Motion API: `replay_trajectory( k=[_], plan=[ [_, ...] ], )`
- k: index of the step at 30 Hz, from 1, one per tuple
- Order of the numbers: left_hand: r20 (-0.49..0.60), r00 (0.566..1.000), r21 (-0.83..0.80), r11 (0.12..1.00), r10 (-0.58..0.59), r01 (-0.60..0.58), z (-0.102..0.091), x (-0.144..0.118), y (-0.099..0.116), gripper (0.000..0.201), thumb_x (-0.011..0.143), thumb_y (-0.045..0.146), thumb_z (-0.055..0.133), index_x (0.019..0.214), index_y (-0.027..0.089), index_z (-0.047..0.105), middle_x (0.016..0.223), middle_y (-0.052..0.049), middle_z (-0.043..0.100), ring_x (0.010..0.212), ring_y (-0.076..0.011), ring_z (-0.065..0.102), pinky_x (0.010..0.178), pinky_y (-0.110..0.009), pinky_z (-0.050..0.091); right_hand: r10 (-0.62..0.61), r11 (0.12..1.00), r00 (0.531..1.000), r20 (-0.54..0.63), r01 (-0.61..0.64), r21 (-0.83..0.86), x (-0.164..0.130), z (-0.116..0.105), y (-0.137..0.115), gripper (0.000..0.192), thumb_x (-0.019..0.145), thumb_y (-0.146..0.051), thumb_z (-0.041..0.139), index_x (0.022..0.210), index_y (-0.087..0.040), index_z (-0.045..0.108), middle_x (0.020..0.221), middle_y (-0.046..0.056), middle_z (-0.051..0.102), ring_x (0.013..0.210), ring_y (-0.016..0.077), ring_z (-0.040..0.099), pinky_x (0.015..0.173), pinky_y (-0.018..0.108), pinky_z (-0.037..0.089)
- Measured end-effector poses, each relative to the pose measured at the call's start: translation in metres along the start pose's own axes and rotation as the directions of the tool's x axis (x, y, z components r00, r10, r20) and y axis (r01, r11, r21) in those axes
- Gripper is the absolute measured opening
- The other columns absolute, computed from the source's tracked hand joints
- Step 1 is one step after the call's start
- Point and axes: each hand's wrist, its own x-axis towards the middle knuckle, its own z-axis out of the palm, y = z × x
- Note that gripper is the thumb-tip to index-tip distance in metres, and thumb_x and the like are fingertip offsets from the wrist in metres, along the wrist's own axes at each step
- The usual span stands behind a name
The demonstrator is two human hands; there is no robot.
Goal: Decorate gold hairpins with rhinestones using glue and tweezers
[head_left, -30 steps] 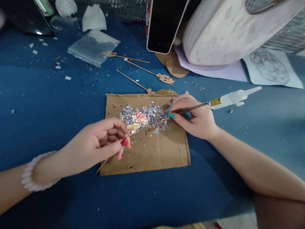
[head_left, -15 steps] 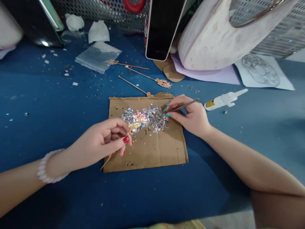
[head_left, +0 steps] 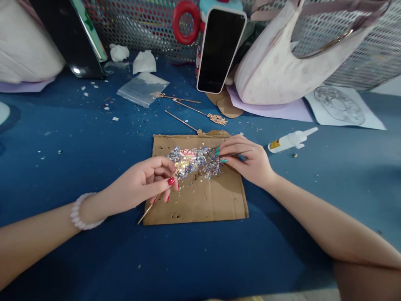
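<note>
Gold pin [head_left: 146, 212] in the left hand [head_left: 147, 184], thin tool [head_left: 239, 153] in the right hand [head_left: 250, 163], over cardboard [head_left: 194, 205] on a blue table [head_left: 200, 259].
Both pinch narrowly, beads [head_left: 209, 162] between them; beyond, more metal mesh [head_left: 140, 25] shows than a second ago; past the left hand lies a clear bag [head_left: 138, 92], contents hard to tell.

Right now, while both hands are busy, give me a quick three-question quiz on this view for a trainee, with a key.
1. What lies directly under the pile of small shiny pieces?
A) lilac paper
B) cardboard
C) a plastic bag

2. True or false: the right hand holds a slender tool.

3. Short answer: what does the left hand hold, with its lower end sticking out past the cardboard's edge?

Key: 1. B; 2. True; 3. A thin gold-coloured stick.
</note>
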Motion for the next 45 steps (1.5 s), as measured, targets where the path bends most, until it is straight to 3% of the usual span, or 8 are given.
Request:
replay_trajectory(
  k=[8,20,26,35,45],
  plan=[
    [0.015,1.000,-0.002,1.000,0.018,-0.018,-0.001,0.002,-0.001,0.016,0.093,0.028,0.058,0.105,0.019,0.052,0.086,-0.001,0.068,0.059,-0.0090,0.063,0.044,-0.015,0.048,0.156,0.987,0.985,-0.070,-0.154,0.043,-0.003,0.003,-0.006,0.003,0.084,-0.020,0.074,0.082,-0.022,0.074,0.082,0.004,0.075,0.081,0.0182,0.071,0.074,0.035,0.059],
    [0.024,1.000,-0.013,1.000,0.001,0.000,0.001,0.002,-0.001,0.022,0.095,0.038,0.058,0.103,0.019,0.051,0.087,-0.002,0.066,0.061,-0.0095,0.062,0.046,-0.017,0.047,0.205,0.977,0.978,-0.038,-0.202,0.072,0.000,0.010,-0.010,0.004,0.082,-0.024,0.075,0.079,-0.023,0.071,0.083,0.004,0.075,0.083,0.0181,0.072,0.074,0.035,0.059],
    [0.027,1.000,-0.021,1.000,0.002,-0.001,0.001,0.001,0.000,0.017,0.096,0.034,0.057,0.104,0.020,0.051,0.087,-0.001,0.066,0.062,-0.0084,0.062,0.047,-0.016,0.047,0.132,0.989,0.990,0.047,-0.135,0.057,0.002,0.017,-0.013,0.004,0.084,-0.024,0.074,0.080,-0.024,0.072,0.085,0.003,0.077,0.085,0.0180,0.072,0.079,0.036,0.058],
    [0.031,1.000,-0.032,0.999,0.000,0.001,0.001,0.001,-0.001,0.018,0.097,0.035,0.057,0.103,0.019,0.051,0.087,-0.001,0.066,0.062,-0.0083,0.062,0.048,-0.016,0.046,0.280,0.960,0.960,-0.004,-0.280,0.017,-0.002,0.016,-0.011,0.005,0.084,-0.028,0.070,0.083,-0.024,0.073,0.086,0.004,0.074,0.086,0.0190,0.070,0.076,0.036,0.058],
    [0.031,0.999,-0.039,0.999,-0.013,0.015,0.001,0.002,-0.002,0.019,0.095,0.036,0.057,0.103,0.020,0.051,0.088,-0.001,0.066,0.062,-0.0091,0.062,0.047,-0.017,0.045,0.278,0.960,0.959,-0.045,-0.279,-0.024,-0.003,0.013,-0.008,0.006,0.085,-0.025,0.068,0.082,-0.025,0.073,0.084,0.004,0.075,0.087,0.0209,0.070,0.082,0.041,0.057]
  ],
)
